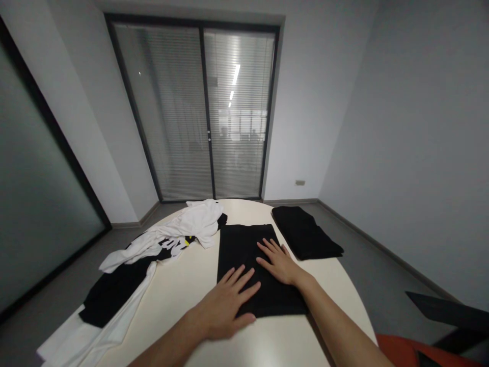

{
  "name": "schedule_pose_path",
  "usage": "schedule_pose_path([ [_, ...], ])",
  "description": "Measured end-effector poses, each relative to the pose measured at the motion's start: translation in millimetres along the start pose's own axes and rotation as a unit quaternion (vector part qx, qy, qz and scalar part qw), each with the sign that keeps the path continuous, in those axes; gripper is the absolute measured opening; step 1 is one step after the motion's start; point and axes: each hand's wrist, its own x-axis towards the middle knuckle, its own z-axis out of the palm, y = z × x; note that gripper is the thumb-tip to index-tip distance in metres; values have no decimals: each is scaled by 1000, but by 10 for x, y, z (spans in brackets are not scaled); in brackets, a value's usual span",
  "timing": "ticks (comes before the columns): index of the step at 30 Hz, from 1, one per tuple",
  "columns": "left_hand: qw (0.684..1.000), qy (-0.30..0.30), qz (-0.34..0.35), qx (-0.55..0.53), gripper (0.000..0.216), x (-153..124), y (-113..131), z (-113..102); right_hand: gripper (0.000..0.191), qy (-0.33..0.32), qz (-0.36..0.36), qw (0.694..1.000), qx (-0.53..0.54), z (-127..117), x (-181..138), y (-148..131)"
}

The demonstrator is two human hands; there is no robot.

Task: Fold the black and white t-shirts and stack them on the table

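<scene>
A folded black garment (244, 244) lies flat in the middle of a round cream table (183, 285). My left hand (225, 303) rests palm down on its near left edge, fingers spread, holding nothing. Flat on the cloth's right half lies my right hand (278, 261), fingers stretched out toward the far side. Both hands press on the same garment.
A second folded black garment (305, 232) sits at the table's far right. A heap of white and black clothes (153, 250) covers the left side and hangs over the edge. An orange chair seat (405, 351) shows at the lower right. Glass doors with blinds (202, 112) stand behind.
</scene>
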Motion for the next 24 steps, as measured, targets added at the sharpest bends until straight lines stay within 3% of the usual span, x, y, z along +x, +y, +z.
schedule_pose_path([
  [5,1000,-11,-5,-29,82,-27,97,-107,68,22,-10,1000,6,-19,6,28],
  [10,999,4,-13,-46,42,-25,152,-321,59,39,-52,998,-12,-214,-98,-30],
  [13,997,48,-27,-51,33,-9,44,-279,42,53,-89,995,-1,-272,-128,-51],
  [16,994,98,-52,-24,47,-2,-131,-113,47,77,-111,991,10,-207,-94,-33],
  [18,994,85,-63,-15,66,-11,-211,-34,62,72,-100,992,11,-153,-65,-9],
  [20,996,57,-60,-17,69,-27,-220,-37,70,46,-86,995,10,-145,-60,5],
  [24,996,59,-66,-30,41,-39,-100,-210,55,22,-113,993,23,-268,-126,-34],
])
